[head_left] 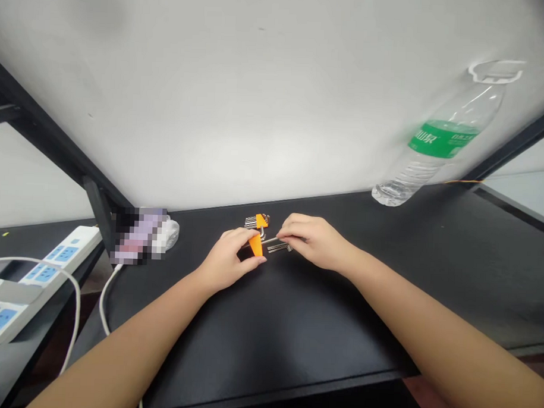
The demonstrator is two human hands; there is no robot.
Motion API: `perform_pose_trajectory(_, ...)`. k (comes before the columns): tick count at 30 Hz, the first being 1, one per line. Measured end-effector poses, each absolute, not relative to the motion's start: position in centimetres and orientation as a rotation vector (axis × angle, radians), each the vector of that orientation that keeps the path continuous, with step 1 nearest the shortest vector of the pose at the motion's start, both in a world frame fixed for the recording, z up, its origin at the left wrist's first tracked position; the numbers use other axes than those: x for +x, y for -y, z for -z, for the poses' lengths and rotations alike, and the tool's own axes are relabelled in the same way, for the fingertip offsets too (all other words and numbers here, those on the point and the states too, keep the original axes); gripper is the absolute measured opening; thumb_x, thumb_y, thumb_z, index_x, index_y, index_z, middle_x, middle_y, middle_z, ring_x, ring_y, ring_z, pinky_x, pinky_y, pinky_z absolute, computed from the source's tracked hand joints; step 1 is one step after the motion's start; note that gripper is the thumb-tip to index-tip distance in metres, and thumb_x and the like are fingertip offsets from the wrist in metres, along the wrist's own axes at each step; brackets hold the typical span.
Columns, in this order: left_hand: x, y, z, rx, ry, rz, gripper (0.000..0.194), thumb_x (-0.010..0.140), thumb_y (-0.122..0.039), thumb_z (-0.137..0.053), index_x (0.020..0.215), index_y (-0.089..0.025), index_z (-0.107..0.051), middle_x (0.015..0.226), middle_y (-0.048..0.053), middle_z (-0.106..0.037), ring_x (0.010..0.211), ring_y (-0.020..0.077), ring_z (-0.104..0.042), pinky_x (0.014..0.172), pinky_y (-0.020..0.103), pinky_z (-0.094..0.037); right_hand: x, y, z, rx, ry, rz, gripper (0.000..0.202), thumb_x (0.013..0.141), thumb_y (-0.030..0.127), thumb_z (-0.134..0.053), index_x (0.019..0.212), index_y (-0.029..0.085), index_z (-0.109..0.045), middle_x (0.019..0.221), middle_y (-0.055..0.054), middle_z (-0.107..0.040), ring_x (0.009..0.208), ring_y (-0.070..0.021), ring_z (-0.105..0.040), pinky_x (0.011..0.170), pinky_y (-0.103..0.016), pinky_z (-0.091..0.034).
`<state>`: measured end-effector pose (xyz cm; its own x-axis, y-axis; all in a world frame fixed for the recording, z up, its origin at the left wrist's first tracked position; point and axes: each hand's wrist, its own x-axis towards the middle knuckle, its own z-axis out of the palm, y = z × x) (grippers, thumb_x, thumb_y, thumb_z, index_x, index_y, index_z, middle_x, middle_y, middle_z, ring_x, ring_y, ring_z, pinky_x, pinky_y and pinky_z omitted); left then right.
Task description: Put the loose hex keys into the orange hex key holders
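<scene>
My left hand (229,259) pinches an orange plastic holder (255,244) of metal hex keys over the black table (294,324). My right hand (310,240) grips the silver hex keys (280,248) that stick out of that holder to the right. Just behind my fingers lies a second orange holder with hex keys (258,221), resting on the table near the wall.
A clear water bottle with a green label (439,138) stands at the back right. A blurred purple and white object (141,235) lies at the back left. White power strips (37,279) and a white cable (103,293) sit on the left. A white wall rises behind.
</scene>
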<state>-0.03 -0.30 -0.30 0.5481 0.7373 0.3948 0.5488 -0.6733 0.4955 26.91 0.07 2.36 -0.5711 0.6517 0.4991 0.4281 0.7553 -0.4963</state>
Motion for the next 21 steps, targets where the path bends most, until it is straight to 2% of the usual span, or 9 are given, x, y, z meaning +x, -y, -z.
perform_pose_trajectory(3, 0.1, 0.4, 0.4, 2.493, -1.041, -0.838, 0.048, 0.088, -0.043, -0.077, 0.129, -0.023, -0.062, 0.125, 0.008, -0.071, 0.114, 0.0256, -0.066, 0.107, 0.045, -0.048, 26.4, 0.0, -2.1, -0.787, 2.272, -0.423, 0.021, 0.098, 0.013, -0.056, 0.102, 0.023, -0.074, 0.099, -0.006, -0.069, 0.085, -0.0174, -0.066, 0.077, -0.032, -0.054)
perform_pose_trajectory(7, 0.2, 0.5, 0.3, 2.482, -1.02, -0.805, 0.045, 0.09, -0.044, -0.075, 0.128, -0.024, -0.062, 0.123, 0.008, -0.071, 0.114, 0.0256, -0.066, 0.108, 0.045, -0.046, 24.9, 0.9, -1.9, -0.738, 2.318, -0.489, 0.024, 0.097, 0.009, -0.054, 0.106, 0.024, -0.071, 0.107, -0.006, -0.067, 0.095, -0.0193, -0.065, 0.083, -0.034, -0.055)
perform_pose_trajectory(10, 0.2, 0.5, 0.2, 2.47, -1.022, -0.795, 0.044, 0.091, -0.043, -0.074, 0.128, -0.024, -0.061, 0.121, 0.007, -0.071, 0.113, 0.0249, -0.067, 0.108, 0.045, -0.047, 23.9, 1.4, -1.9, -0.746, 2.316, -0.574, 0.022, 0.095, 0.007, -0.054, 0.104, 0.024, -0.067, 0.11, -0.006, -0.064, 0.093, -0.0186, -0.062, 0.08, -0.032, -0.054)
perform_pose_trajectory(15, 0.1, 0.5, 0.2, 2.468, -1.053, -0.822, 0.046, 0.089, -0.043, -0.075, 0.129, -0.023, -0.061, 0.123, 0.007, -0.071, 0.113, 0.0254, -0.067, 0.107, 0.044, -0.048, 24.7, 0.9, -1.8, -0.836, 2.311, -0.552, 0.013, 0.094, 0.01, -0.056, 0.098, 0.021, -0.063, 0.102, -0.005, -0.062, 0.087, -0.0175, -0.059, 0.077, -0.03, -0.05)
perform_pose_trajectory(21, 0.0, 0.6, 0.3, 2.466, -1.128, -0.821, 0.047, 0.086, -0.038, -0.077, 0.129, -0.023, -0.063, 0.124, 0.006, -0.072, 0.113, 0.0254, -0.067, 0.107, 0.044, -0.049, 27.8, -1.7, -0.5, -1.154, 2.459, -0.469, 0.009, 0.091, 0.015, -0.061, 0.089, 0.02, -0.069, 0.092, -0.004, -0.063, 0.076, -0.0157, -0.058, 0.073, -0.029, -0.045)
